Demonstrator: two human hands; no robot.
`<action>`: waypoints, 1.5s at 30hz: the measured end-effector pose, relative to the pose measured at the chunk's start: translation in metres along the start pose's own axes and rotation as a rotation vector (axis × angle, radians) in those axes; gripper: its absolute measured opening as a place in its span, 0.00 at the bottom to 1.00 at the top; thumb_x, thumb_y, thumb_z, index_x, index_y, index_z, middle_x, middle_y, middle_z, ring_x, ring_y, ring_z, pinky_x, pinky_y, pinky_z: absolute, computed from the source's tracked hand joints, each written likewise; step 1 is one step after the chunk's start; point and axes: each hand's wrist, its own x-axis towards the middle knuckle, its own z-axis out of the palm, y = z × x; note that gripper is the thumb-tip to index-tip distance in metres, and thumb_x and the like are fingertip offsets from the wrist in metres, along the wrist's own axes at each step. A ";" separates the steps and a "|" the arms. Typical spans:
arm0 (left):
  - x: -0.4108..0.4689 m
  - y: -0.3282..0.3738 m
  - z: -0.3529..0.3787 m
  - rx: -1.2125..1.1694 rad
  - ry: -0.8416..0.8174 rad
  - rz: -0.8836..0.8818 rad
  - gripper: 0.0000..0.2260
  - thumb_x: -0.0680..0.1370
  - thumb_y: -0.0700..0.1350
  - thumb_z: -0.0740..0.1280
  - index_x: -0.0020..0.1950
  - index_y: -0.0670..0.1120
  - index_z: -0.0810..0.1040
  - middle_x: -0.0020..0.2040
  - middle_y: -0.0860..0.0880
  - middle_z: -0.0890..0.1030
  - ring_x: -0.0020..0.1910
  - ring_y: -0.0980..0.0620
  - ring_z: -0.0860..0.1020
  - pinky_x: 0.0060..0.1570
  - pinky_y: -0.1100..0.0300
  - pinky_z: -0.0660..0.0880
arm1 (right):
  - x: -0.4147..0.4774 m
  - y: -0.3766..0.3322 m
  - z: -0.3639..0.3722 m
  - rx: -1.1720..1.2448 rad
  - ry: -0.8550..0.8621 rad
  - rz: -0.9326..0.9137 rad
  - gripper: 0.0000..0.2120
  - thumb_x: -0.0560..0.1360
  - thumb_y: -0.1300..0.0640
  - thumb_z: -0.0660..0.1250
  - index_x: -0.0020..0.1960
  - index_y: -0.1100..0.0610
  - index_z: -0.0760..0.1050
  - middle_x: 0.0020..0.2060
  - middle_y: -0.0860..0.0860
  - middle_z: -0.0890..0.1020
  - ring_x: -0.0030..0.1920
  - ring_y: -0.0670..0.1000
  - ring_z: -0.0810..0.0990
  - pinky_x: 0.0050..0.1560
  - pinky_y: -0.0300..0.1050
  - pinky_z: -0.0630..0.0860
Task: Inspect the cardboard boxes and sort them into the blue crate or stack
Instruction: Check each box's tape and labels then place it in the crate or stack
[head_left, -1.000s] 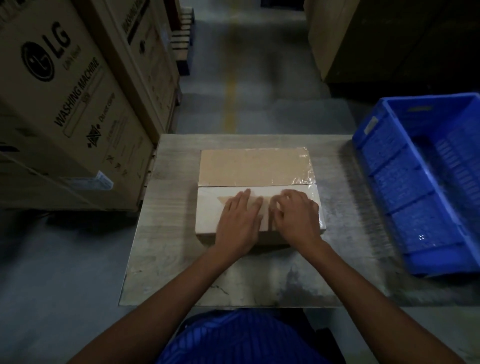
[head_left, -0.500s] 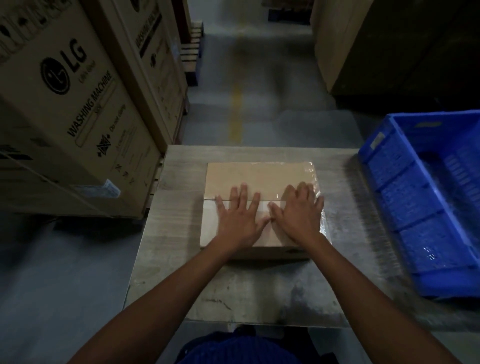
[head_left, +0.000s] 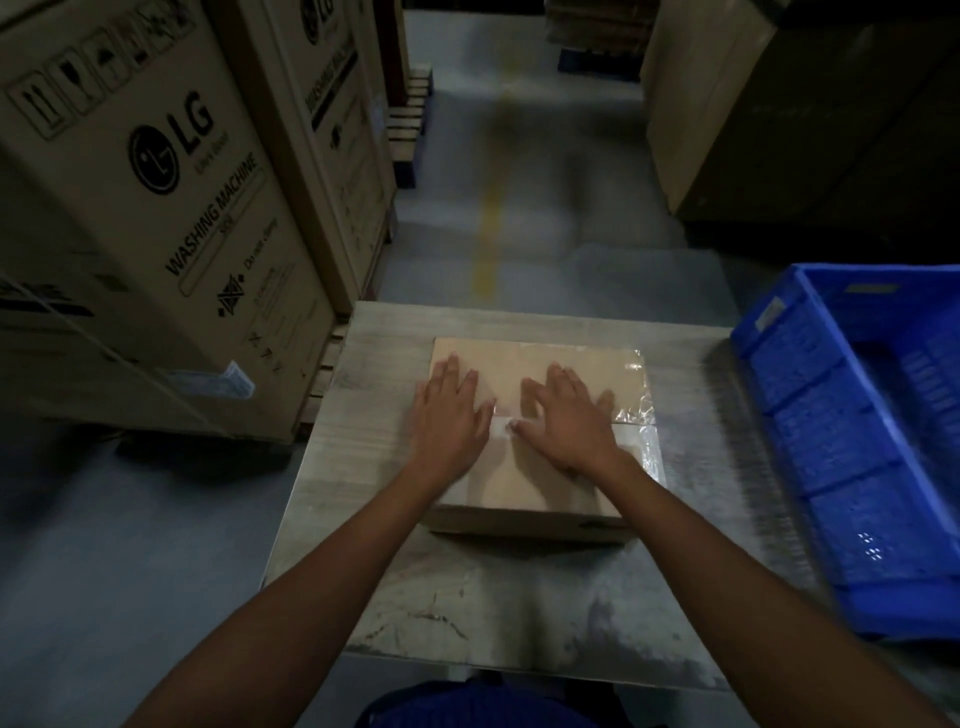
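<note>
Your left hand (head_left: 449, 410) and right hand (head_left: 563, 423) now sit farther forward and wider apart, fingers flat, gripping nothing, on the taped brown cardboard box (head_left: 524, 483). You're probably still inspecting; no sorting yet toward the blue plastic crate (head_left: 831, 415).

Dim, motion-blurred wide-angle view (edges bowed), glare on the box's tape (head_left: 631, 410).
</note>
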 end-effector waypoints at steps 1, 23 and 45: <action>-0.001 0.000 -0.001 -0.053 0.062 -0.078 0.23 0.84 0.56 0.53 0.77 0.48 0.64 0.81 0.42 0.55 0.80 0.42 0.52 0.76 0.40 0.50 | -0.001 0.005 0.001 0.089 0.123 0.070 0.27 0.79 0.39 0.56 0.70 0.52 0.74 0.76 0.58 0.67 0.78 0.60 0.59 0.74 0.73 0.50; 0.042 0.012 -0.081 -0.937 0.375 -0.569 0.27 0.77 0.70 0.60 0.61 0.48 0.74 0.55 0.49 0.76 0.54 0.47 0.75 0.55 0.48 0.75 | -0.021 0.017 -0.091 0.978 0.770 0.740 0.25 0.78 0.40 0.66 0.69 0.53 0.68 0.70 0.57 0.69 0.70 0.59 0.66 0.62 0.58 0.68; -0.034 -0.004 -0.054 -0.251 0.525 0.284 0.21 0.79 0.44 0.61 0.72 0.42 0.69 0.72 0.39 0.70 0.73 0.41 0.67 0.71 0.46 0.66 | -0.057 -0.037 -0.023 0.323 0.765 -0.064 0.20 0.75 0.54 0.65 0.65 0.58 0.73 0.69 0.58 0.72 0.71 0.58 0.70 0.68 0.58 0.71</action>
